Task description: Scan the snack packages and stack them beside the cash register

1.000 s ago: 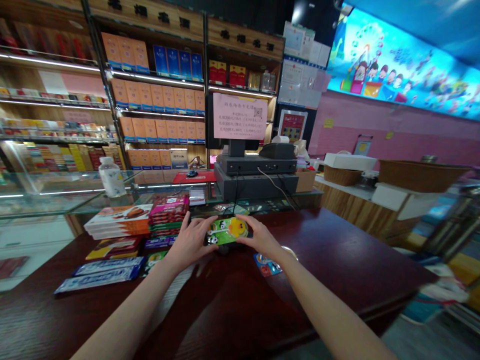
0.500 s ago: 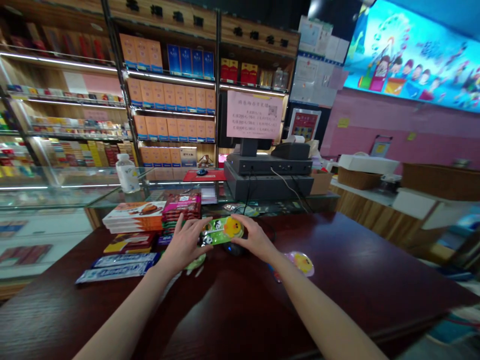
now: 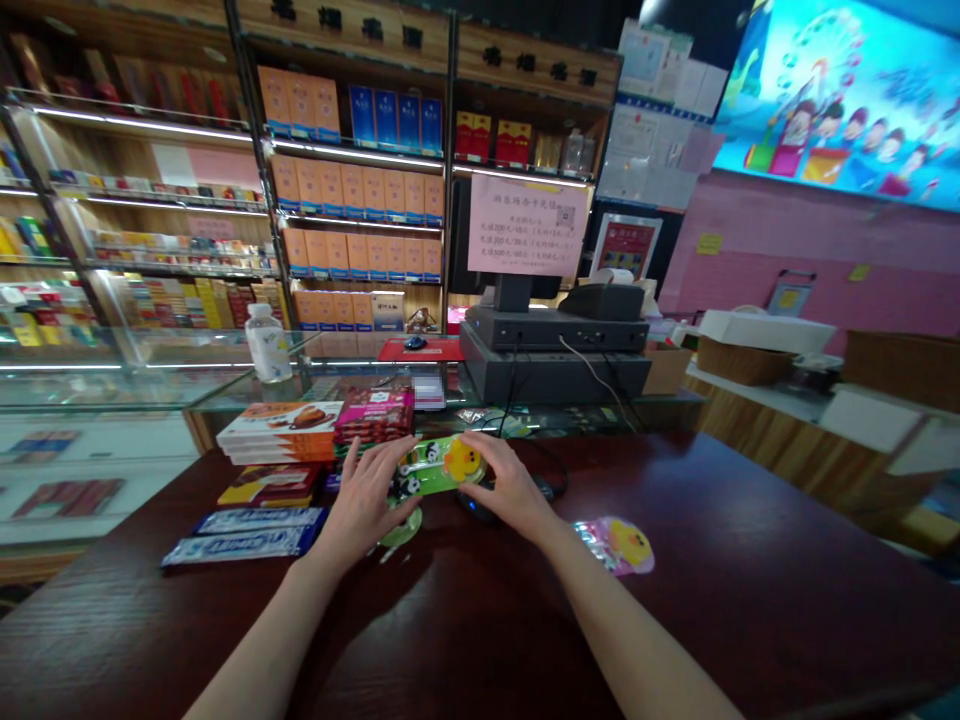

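A green cartoon packet (image 3: 431, 467), printed with pandas and a yellow duck, is held slightly tilted above the dark wooden counter. My left hand (image 3: 366, 495) grips its left end between thumb and fingers. At the other end my right hand (image 3: 508, 488) pinches the edge beside the duck. Below my left hand lies a pale green round item (image 3: 405, 530), partly covered by the hand. A pink packet (image 3: 621, 545) with a similar yellow duck rests on the counter right of my right forearm. Behind my right hand a dark computer mouse (image 3: 474, 506) shows a blue light.
Blue-and-silver wrapped bars (image 3: 251, 533), a brown-and-yellow box (image 3: 270, 485), stacked white-and-orange boxes (image 3: 281, 432) and magenta-and-brown packets (image 3: 375, 412) lie to the left. A bottle (image 3: 268, 345) stands on the glass case. The cash register (image 3: 555, 350) stands behind, with cables hanging down.
The camera view has shifted a little, so the surroundings sit further right. Both hands still hold the green packet, now tilted slightly more. More of the pink packet shows beside my right forearm.
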The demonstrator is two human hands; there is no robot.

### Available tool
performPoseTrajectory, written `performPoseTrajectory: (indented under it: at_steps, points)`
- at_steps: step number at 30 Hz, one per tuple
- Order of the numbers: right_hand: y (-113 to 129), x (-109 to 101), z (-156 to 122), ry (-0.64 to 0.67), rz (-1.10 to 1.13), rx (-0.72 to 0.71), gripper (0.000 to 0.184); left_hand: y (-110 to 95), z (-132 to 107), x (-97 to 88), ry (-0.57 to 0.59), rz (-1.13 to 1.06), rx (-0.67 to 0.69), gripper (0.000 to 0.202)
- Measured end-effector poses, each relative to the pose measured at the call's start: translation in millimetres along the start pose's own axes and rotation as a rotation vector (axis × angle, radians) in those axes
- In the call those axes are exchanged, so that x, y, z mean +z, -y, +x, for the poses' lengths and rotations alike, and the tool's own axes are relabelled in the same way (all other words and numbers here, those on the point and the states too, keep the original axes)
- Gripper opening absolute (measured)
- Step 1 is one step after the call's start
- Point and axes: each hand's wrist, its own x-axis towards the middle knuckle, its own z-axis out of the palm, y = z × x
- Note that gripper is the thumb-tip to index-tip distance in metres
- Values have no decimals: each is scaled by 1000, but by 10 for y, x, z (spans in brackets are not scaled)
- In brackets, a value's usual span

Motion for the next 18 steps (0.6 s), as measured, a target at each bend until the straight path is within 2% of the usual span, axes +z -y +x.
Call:
performPoseTrajectory:
  at_steps: [10,18]
  points:
    - [-87,53,-49,5,28,-66,66,39,-21,-19,-6,9,4,73]
    - [-31,-16,-111,-13,64,-12,62,-8,-23,-76,-19,-39,7,68]
